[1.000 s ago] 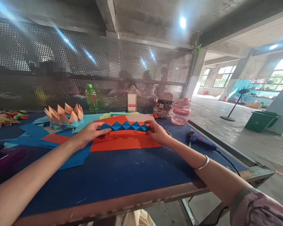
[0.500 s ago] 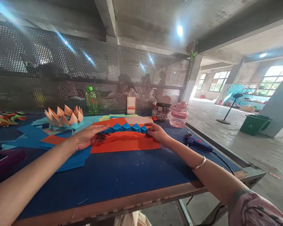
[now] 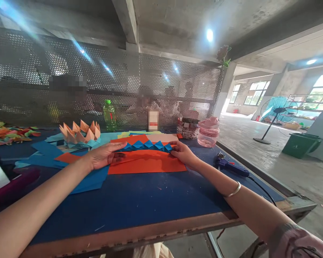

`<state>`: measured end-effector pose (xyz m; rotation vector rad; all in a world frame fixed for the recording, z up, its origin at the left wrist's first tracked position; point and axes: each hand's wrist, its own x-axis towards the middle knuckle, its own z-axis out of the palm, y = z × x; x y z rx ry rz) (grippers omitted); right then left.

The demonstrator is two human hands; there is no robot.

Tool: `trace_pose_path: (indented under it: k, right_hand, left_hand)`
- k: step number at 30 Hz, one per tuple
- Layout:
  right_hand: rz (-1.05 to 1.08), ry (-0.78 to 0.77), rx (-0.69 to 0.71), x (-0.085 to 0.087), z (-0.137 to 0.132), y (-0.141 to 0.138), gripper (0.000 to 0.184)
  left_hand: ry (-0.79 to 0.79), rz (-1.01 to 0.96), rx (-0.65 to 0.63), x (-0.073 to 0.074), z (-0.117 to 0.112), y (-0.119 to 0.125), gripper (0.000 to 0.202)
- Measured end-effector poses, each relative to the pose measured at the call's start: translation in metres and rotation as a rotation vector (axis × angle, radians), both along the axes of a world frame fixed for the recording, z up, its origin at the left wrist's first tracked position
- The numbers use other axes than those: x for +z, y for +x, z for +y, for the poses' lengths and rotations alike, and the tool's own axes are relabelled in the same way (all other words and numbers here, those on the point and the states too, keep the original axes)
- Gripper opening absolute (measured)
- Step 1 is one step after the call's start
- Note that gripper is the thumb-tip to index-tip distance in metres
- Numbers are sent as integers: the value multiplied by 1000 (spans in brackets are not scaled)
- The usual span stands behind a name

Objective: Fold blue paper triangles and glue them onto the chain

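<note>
A blue folded paper strip with a row of pointed peaks is stretched between my two hands. My left hand pinches its left end, and my right hand grips the right end between thumb and fingers. Just under the strip, orange paper sheets lie on the blue tabletop. Blue paper sheets spread out below my left hand. Behind that hand stands a ring of peach folded paper points on a light blue base, like a paper lotus.
A glue gun with a cable lies right of my right arm. At the back stand a green-capped bottle, a round woven basket and a pink clear jug. Colourful paper pieces are heaped at far left. Perforated metal screen behind.
The whole view has shifted slightly, so things appear a little further right. Both hands keep hold of the blue paper strip, with hardly any change in their grip.
</note>
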<state>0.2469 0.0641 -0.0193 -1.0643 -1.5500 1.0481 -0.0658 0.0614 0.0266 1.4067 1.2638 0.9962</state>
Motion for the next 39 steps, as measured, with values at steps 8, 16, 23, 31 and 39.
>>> trace_pose_path:
  k: [8,16,23,31,39]
  right_hand:
    - [-71,75,4,-3,-2,0,33]
    - [-107,86,-6,-8,3,1,33]
    - [-127,94,-61,-15,6,1,36]
    - [-145,121,-60,-13,2,1,39]
    - [-248,211,-95,-12,-1,2,37]
  left_hand:
    - [-105,-144,-14,-4,0,0,39]
    - [-74,-110,111,-5,4,-1,36]
    - [6,21,249,-13,10,-6,40]
    - [127,191,318,-24,21,-13,31]
    - [163,376,241,-1,24,-43,19]
